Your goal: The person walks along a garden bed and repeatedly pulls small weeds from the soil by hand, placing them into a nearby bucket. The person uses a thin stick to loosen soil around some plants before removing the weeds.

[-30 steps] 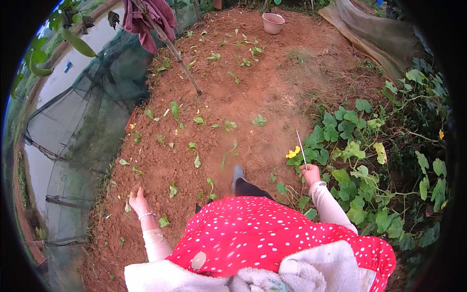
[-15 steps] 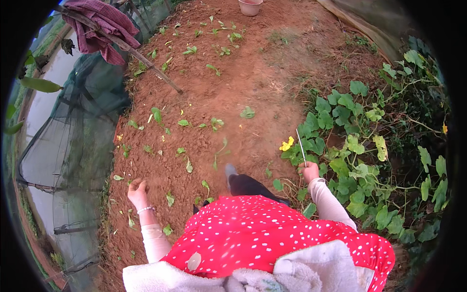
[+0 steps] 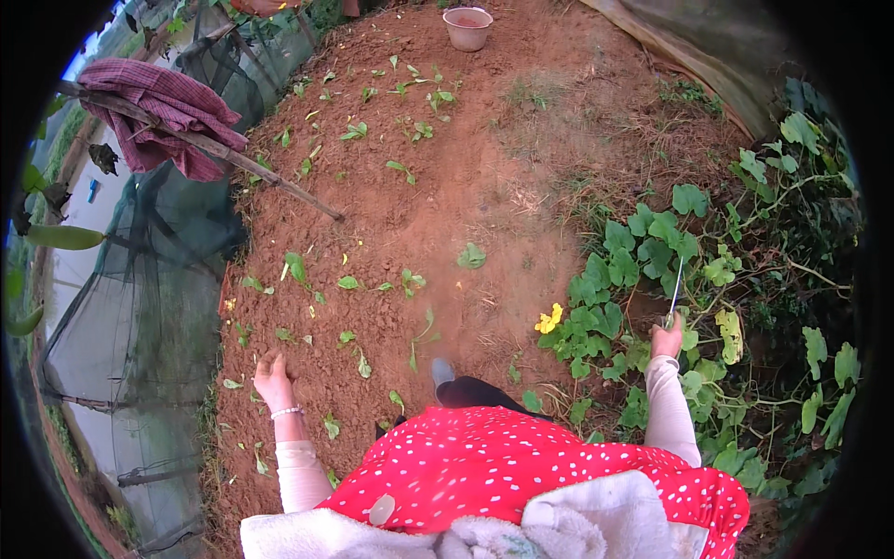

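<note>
My left hand hangs over the soil at the left, a beaded bracelet on its wrist. Its fingers are loosely bent and a little apart, with nothing visible in them. Small green seedlings stand in the reddish soil close by. At the right, my right hand is closed round the handle of a knife, its long, thin blade tilted up and away from me. Broad-leaved vines spread beside and beneath that hand, with a yellow flower at their left edge.
Green netting borders the plot on the left. A wooden pole slants in there, a checked cloth draped over it. Farther off stands a pale bucket. A sheet lines the far right. My foot is on the bare soil.
My right hand has swung right with the knife, from beside the yellow flower to over the vines. My left hand has shifted slightly right and lower. The bucket shows more fully.
</note>
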A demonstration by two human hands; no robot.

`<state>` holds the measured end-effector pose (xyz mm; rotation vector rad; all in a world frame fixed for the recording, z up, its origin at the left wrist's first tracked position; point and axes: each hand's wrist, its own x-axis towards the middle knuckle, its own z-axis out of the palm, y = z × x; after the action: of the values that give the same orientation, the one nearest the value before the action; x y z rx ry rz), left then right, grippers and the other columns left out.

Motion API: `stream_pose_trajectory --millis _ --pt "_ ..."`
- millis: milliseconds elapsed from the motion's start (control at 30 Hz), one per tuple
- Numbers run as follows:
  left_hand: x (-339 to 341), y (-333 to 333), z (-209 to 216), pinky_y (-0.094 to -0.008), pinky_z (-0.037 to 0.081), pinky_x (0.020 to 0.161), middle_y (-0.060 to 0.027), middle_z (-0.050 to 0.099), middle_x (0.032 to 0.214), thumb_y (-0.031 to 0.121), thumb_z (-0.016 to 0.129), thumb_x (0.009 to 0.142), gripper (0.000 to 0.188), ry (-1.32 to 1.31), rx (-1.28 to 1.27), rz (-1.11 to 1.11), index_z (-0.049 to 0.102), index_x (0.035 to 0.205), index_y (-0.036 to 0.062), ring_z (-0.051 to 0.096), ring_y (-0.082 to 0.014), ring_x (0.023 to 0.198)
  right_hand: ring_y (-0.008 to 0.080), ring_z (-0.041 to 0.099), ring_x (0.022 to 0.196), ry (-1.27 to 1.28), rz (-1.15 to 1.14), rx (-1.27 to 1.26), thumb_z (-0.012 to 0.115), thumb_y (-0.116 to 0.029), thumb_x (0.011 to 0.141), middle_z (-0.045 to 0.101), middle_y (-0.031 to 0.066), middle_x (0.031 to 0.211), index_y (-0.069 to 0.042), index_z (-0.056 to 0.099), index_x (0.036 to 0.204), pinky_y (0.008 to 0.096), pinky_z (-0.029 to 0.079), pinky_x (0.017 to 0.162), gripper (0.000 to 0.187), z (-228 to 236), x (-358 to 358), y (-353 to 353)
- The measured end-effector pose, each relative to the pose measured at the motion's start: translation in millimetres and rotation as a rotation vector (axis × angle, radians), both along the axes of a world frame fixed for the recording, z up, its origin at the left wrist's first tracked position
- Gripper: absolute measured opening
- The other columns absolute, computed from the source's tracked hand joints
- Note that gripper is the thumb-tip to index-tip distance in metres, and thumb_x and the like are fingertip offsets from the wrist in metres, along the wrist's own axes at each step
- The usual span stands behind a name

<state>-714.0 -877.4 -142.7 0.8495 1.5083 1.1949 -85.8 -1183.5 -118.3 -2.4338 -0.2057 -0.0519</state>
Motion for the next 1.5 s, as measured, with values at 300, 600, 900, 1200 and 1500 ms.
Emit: stream_pose_trajectory --millis 300,600,900,1200,1500 --pt "72 64 -9 -0.0227 0.047 0.048 -0.0045 0.056 0.075 -0.004 0.052 0.072 0.021 -0.007 -0.029 -0.116 0.054 0.093 0.0005 0.055 -0.0126 0.057 0.0156 0.056 0.055 -0.076 -0.071 -0.031 0.06 -0.003 0.068 0.059 0.0107 0.065 0.0 0.055 0.103 0.0285 0.043 0.054 0.035 40 65 -3" --pt "109 92 -6 -0.0201 0.04 0.044 -0.0044 0.056 0.066 -0.005 0.053 0.069 0.013 0.039 -0.017 -0.116 0.057 0.081 -0.0029 0.049 -0.0093 0.048 0.0122 0.051 0.049 0.152 0.428 -0.058 0.062 -0.014 0.072 0.056 0.0079 0.056 -0.001 0.061 0.076 0.0274 0.042 0.051 0.014 -10 29 87" --pt "174 172 6 -0.0197 0.037 0.039 -0.0022 0.054 0.062 -0.001 0.054 0.072 0.011 0.068 -0.034 -0.117 0.059 0.082 -0.0018 0.044 -0.0067 0.044 0.0101 0.052 0.047 0.378 0.463 0.034 0.061 -0.014 0.073 0.057 0.0064 0.055 0.002 0.061 0.078 0.025 0.042 0.046 0.016 -19 33 180" --pt "268 279 -9 -0.0198 0.039 0.04 -0.0014 0.056 0.064 0.007 0.062 0.075 0.009 0.127 -0.046 -0.159 0.059 0.081 0.001 0.049 -0.0073 0.048 0.0064 0.046 0.05 0.449 0.6 0.081 0.061 -0.014 0.073 0.054 0.0005 0.056 0.001 0.061 0.077 0.0234 0.038 0.047 0.015 4 116 335" --pt "331 366 18 -0.0207 0.042 0.039 -0.0033 0.053 0.059 0.013 0.065 0.074 0.019 0.066 -0.041 -0.157 0.05 0.068 0.0042 0.051 -0.0105 0.044 0.0073 0.048 0.046 0.556 0.556 0.077 0.062 -0.011 0.073 0.055 0.0011 0.055 0.0 0.061 0.076 0.0229 0.038 0.044 0.012 -9 148 381"
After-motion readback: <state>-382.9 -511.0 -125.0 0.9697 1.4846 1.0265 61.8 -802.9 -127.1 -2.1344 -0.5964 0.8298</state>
